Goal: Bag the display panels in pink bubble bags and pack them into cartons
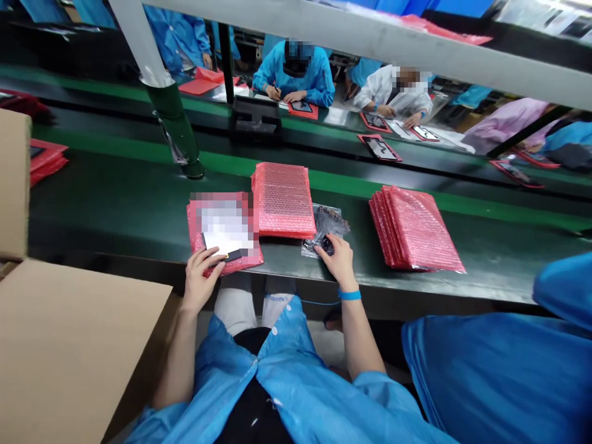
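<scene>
My left hand (201, 277) rests on the lower left corner of a flat panel (226, 233) with a white face and dark edge, partly blurred out. Its fingers lie spread, and the panel sits on a pink bubble bag (253, 262). My right hand (340, 259), a blue band round its wrist, has its fingers curled down on dark, cable-like small parts (330, 222). Those parts lie on a clear plastic bag (309, 248); exactly what the fingertips pinch is hidden. Between both hands, slightly farther back, stands a stack of pink bubble bags (284, 200).
Another pile of pink bubble bags (416, 228) lies to the right on the green bench (115, 216). An open cardboard box (69, 345) is at my left. A green post (178, 132) rises behind the panel. A person in blue (504, 370) is close on my right; others work across the bench.
</scene>
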A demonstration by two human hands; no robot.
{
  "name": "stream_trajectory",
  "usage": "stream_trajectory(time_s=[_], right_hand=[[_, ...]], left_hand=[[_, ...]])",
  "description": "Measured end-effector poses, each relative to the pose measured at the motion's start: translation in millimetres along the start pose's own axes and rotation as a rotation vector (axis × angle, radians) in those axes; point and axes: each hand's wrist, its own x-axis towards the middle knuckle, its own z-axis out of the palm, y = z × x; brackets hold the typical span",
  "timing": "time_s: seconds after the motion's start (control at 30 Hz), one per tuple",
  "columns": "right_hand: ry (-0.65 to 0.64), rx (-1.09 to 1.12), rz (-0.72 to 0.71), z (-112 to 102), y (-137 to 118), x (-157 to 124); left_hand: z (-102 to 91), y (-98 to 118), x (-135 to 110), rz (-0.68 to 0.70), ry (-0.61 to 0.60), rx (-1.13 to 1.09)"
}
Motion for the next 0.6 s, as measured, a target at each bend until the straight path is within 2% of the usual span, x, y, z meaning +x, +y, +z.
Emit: stream_trajectory(time_s=[0.2, 0.37, 0.47, 0.6], right_hand=[[0.074, 0.216, 0.058, -5, 1, -7], [0.070, 0.379, 0.168, -11, 0, -10], [0.075, 0.341, 0.157, -10, -3, -10], [0.111, 0.154, 0.121, -7, -9, -7]], left_hand=[[5.1, 2, -5, -0.005, 0.015, -0.017], [5.5, 0, -6, 0.005, 0.023, -0.023], [6.4, 0, -7, 0.005, 0.028, -0.027], [8.1, 0, -7, 0.017, 0.048, -0.037]])
